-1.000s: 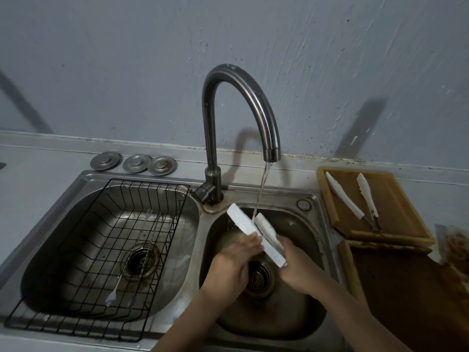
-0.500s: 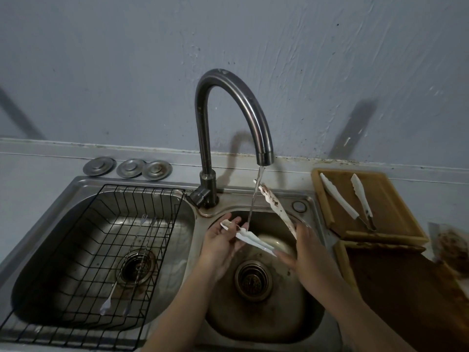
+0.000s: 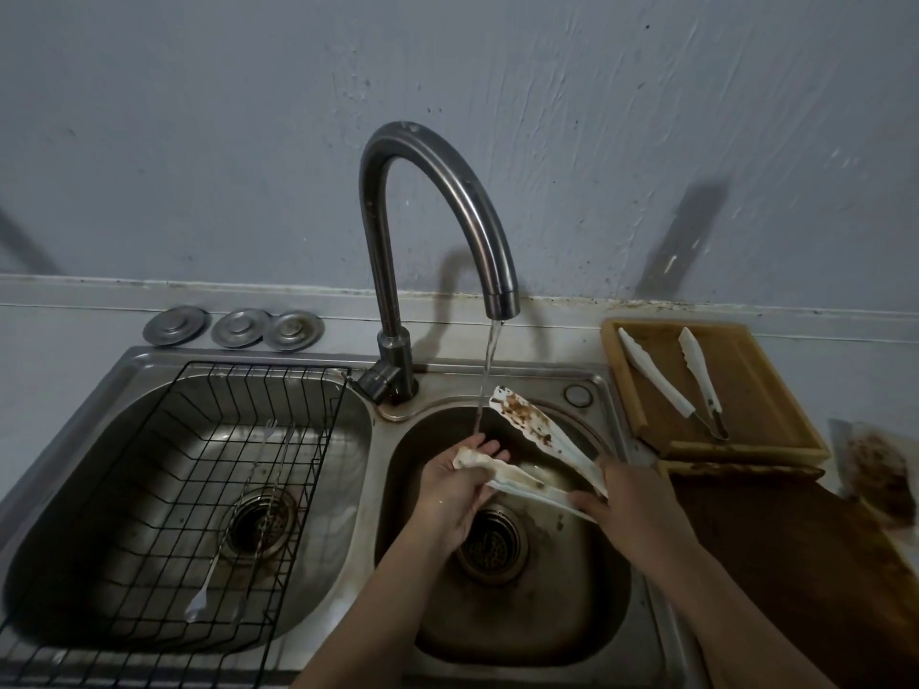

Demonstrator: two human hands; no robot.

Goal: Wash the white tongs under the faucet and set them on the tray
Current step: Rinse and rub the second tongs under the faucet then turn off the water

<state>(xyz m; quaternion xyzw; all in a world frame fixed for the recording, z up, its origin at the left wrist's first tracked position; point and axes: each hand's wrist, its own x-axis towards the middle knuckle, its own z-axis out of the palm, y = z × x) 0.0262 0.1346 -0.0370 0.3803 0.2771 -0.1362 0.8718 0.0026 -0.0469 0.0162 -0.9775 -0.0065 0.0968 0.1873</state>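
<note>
Fingers of both hands (image 3: 455, 484) (image 3: 629, 499) hold one soiled tongs (image 3: 539, 432); two more lie on the tray (image 3: 746, 385).

No text, label, brand, number or sign can be read anywhere in the view.

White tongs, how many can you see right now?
2: one pair held open over the right basin by the right hand, left hand on its lower arm; another on the tray.
</note>
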